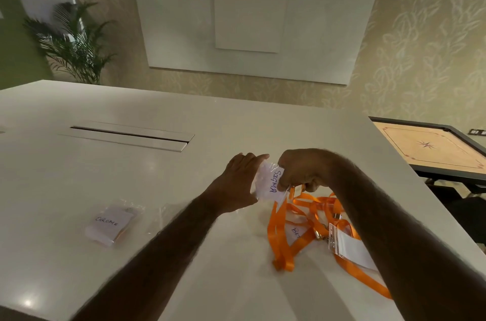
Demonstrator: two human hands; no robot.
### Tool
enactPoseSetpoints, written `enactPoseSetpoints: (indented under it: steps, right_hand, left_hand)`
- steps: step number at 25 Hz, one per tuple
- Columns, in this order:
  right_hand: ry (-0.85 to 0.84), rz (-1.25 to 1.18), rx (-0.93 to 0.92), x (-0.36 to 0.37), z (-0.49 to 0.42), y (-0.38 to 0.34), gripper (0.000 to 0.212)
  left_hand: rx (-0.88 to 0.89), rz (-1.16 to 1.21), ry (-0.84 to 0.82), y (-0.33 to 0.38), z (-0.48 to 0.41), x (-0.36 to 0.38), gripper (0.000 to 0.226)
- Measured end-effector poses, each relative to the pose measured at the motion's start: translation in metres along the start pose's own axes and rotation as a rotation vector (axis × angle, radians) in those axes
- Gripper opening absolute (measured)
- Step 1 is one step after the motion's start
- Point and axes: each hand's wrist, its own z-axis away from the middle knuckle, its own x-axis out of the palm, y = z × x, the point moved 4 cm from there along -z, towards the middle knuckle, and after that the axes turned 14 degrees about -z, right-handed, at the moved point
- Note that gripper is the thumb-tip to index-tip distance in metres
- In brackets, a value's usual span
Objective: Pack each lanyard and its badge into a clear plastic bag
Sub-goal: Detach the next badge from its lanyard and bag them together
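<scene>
Fingers of my left hand curl round the clear bag, held above the table; my right hand pinches the badge at its mouth. Bag's flimsy and slick, so I'd grip its rim; the limp orange lanyard will need bunching.

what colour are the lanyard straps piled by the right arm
Orange: the lanyard straps show bright orange in the head view.
</scene>
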Motion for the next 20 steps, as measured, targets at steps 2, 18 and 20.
enactPoseSetpoints:
  steps: [2, 18, 20]
  right_hand:
    - [0.008, -0.044, -0.002, -0.002, -0.002, 0.002, 0.034]
    - [0.046, -0.068, -0.064, -0.011, -0.01, 0.001, 0.031]
    - [0.02, -0.059, -0.048, -0.012, -0.013, 0.002, 0.032]
  left_hand:
    - [0.001, 0.015, 0.019, 0.003, -0.002, 0.0, 0.096]
    - [-0.069, 0.196, -0.145, 0.022, -0.014, -0.015, 0.123]
    - [-0.056, 0.213, -0.135, 0.025, -0.014, -0.016, 0.121]
